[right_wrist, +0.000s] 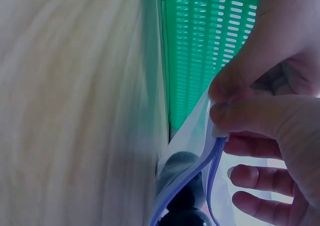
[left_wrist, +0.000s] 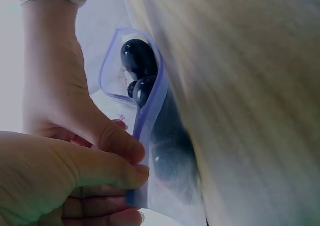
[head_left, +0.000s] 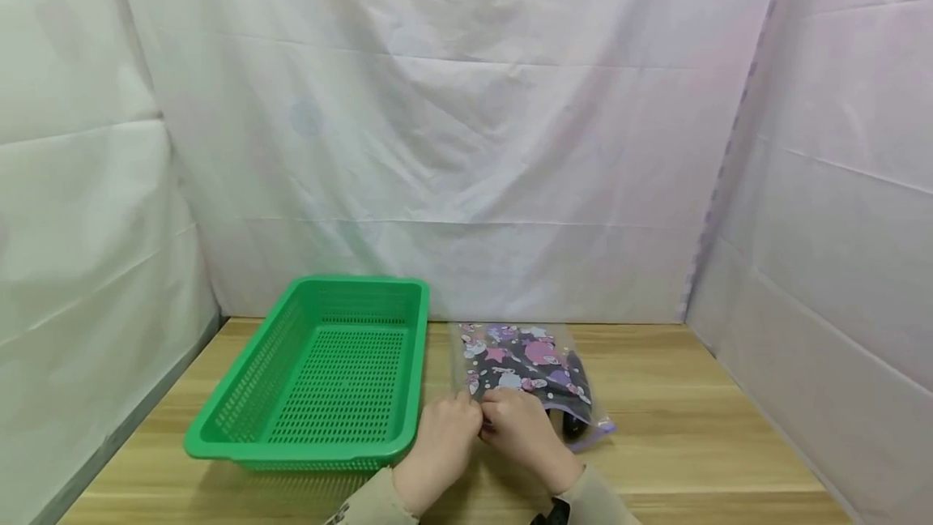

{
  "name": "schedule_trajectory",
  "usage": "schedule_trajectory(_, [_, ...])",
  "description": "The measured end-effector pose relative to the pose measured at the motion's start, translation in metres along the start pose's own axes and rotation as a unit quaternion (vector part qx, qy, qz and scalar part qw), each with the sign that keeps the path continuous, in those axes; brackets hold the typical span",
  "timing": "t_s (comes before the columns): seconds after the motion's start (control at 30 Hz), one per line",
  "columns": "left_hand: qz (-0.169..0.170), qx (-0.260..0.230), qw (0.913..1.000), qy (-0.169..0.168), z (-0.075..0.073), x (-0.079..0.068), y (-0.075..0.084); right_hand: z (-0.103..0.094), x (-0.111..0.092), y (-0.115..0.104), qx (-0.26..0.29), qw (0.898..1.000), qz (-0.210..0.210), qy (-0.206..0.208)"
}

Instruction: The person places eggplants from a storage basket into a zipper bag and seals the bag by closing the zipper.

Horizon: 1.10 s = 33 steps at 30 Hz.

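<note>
A clear zip bag (head_left: 541, 353) printed with pink, purple and white cartoon figures lies on the table, its purple-edged mouth toward me. Inside are several glossy black rounded objects (left_wrist: 139, 58); their kind cannot be told. At the left end of the mouth, my left hand (head_left: 446, 433) pinches the zip edge between thumb and fingers. Right beside it, my right hand (head_left: 528, 437) pinches the same edge, the fingertips of both nearly touching. The right part of the zip (left_wrist: 159, 93) gapes, showing the black objects.
A green plastic basket (head_left: 420, 363) with slotted walls stands left of the bag, close to my left hand. White cloth (head_left: 466, 144) hangs behind and at both sides of the wooden table (head_left: 685, 420).
</note>
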<state>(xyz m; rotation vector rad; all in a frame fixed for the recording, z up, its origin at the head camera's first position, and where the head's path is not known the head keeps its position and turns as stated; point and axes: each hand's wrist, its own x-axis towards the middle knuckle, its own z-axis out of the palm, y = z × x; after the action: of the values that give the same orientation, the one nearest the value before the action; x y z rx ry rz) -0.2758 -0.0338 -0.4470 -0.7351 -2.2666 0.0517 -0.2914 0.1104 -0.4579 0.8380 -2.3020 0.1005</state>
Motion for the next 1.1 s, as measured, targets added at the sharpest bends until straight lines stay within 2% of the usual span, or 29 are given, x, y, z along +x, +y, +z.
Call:
schedule_trajectory(0.27, [0.014,0.005,0.9999,-0.005,0.0014,-0.0021,-0.0003,0.0007,-0.0010,-0.0041,-0.003,1.000,-0.003,0.005])
schedule_trajectory(0.53, [0.024,0.004,0.9994,-0.024,0.0011,-0.0045,0.0000,0.0013,-0.0014,-0.0072,-0.004,1.000,-0.004,-0.016])
schedule_trajectory(0.73, [0.020,-0.008,0.9994,-0.028,0.0027,-0.0043,-0.0006,0.0028,-0.0014,-0.0052,-0.011,1.000,-0.006,-0.024])
schedule_trajectory(0.97, [0.020,0.008,0.9995,-0.023,0.0023,-0.0015,-0.0009,-0.0007,-0.0005,-0.0036,-0.023,0.999,0.005,-0.029])
schedule_trajectory(1.1, [0.010,0.005,0.9994,-0.034,0.0018,-0.0004,-0.0016,-0.0033,0.0007,-0.0028,-0.022,0.999,0.008,-0.023])
